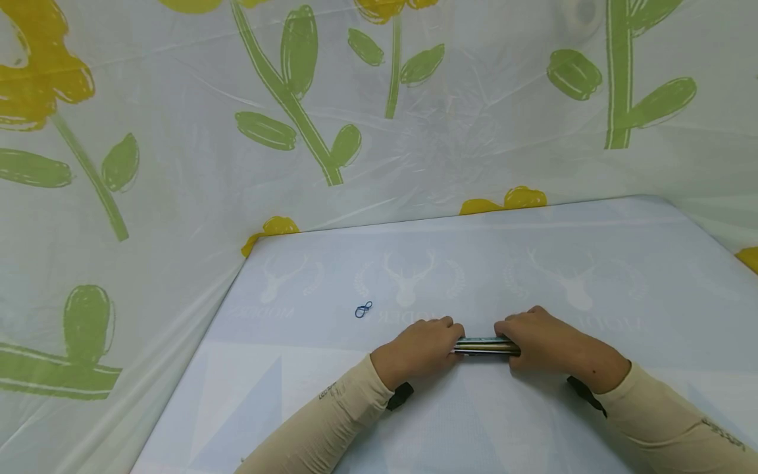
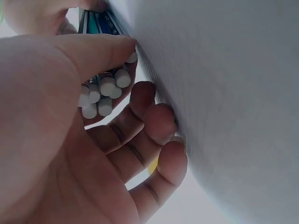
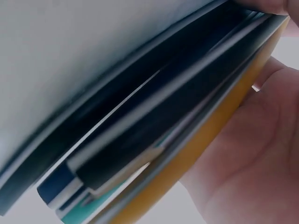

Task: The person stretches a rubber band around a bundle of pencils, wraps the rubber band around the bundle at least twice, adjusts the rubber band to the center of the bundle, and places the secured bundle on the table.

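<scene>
Head cam looks forward and down from above, farthest off: left hand, right hand, table. Left wrist cam sits close, facing past left hand onto ends of pencils. Right wrist cam: tightest, along their sides. All share pencils.

- Head view: soft, even, greyish light, with a dull sheen on the creased curtain.
- Faint, soft-edged shadows on the table beneath the forearms.
- Left wrist view: left hand shaded, pale background washed out.
- Right wrist view: dim; nearest pencils blurred, almost black in places, bowed toward the edge.
</scene>
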`<state>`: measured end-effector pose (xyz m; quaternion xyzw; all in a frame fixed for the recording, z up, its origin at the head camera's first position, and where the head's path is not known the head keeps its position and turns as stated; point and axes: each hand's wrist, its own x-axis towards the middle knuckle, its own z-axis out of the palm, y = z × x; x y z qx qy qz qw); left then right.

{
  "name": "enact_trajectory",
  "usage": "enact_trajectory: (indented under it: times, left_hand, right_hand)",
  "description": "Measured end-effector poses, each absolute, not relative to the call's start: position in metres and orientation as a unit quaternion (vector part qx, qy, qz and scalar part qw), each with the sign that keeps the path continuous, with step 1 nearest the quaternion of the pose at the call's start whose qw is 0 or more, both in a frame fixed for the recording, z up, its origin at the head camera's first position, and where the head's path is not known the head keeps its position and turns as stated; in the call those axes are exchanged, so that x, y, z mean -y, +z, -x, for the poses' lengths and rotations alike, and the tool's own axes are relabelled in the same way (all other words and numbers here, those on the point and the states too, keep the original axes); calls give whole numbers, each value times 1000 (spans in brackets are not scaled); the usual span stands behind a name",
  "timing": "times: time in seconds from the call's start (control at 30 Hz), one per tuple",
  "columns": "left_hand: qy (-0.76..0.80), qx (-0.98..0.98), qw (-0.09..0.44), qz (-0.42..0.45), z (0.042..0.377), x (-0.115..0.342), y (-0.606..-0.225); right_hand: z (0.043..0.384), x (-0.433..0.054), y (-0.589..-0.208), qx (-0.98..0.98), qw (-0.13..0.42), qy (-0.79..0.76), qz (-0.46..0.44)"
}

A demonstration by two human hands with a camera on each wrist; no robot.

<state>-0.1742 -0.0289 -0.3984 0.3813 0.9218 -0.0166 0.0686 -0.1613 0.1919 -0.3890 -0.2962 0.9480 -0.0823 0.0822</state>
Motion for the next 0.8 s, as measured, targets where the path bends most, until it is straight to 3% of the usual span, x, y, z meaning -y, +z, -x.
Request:
enact_trajectory:
  times: [0.5,0.8]
  left_hand:
    - [26,-925,95,-368,173,30,-392]
    - [31,-924,73,-373,174,30,-394]
  right_hand:
    - [159,-192,-389,-954,95,-102,264]
    - [158,-191,-390,-951,106,-123,263]
